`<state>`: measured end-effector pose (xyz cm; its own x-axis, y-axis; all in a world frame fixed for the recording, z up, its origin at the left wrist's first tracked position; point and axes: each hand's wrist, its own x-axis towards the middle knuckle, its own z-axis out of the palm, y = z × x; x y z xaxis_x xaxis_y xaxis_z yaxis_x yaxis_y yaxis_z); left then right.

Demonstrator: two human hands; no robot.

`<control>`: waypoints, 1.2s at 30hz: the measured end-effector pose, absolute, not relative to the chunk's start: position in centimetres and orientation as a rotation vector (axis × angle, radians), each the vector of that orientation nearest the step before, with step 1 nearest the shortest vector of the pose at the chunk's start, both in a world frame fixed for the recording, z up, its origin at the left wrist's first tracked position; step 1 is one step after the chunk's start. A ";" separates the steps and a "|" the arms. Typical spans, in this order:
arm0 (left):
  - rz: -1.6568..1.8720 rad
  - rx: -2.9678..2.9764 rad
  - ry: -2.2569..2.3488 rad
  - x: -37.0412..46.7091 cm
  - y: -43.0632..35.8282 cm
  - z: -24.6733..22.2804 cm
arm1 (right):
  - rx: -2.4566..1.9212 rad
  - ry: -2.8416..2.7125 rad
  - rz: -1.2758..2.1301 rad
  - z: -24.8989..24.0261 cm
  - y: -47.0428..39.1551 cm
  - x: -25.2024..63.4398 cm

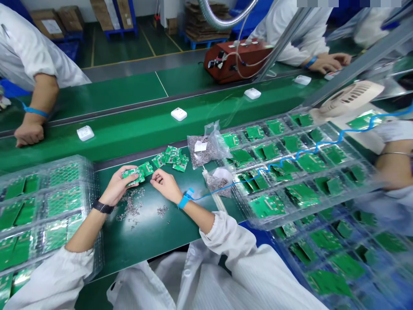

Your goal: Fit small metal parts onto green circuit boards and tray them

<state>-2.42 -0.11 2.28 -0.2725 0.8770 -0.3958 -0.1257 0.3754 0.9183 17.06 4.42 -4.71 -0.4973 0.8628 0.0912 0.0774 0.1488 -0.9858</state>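
Note:
My left hand (118, 186), with a black watch on the wrist, holds green circuit boards (133, 175) between thumb and fingers. Just right of them, my right hand (166, 185) has its fingertips pinched together near the boards' edge; whatever they hold is too small to make out. A blue strap with a coiled cord circles my right wrist. Several loose green boards (172, 156) lie beyond my hands. Small metal parts (130, 206) are scattered on the green table (145, 241) below my hands, with a smaller pile (162, 211) to the right.
Clear trays of green boards stand left (87, 189) and right (254, 221). Bags of small parts (206, 148) lie beside the right tray. White devices (178, 114) sit on the green conveyor (135, 129). A person's arm (47, 94) rests at far left; other people's hands are at right.

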 end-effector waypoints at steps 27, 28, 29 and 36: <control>1.005 1.268 1.686 -2.4 0.1 1.4 | -0.939 -2.199 0.916 -5.7 5.5 17.3; 0.994 1.266 1.690 -2.4 0.1 1.4 | -0.940 -2.161 0.954 -5.7 5.5 17.3; 0.986 1.257 1.687 -2.4 0.1 1.4 | -0.942 -2.116 1.001 -5.6 5.5 17.4; 0.970 1.068 1.541 -2.4 0.1 1.2 | -0.923 -1.992 1.186 -5.2 5.6 17.6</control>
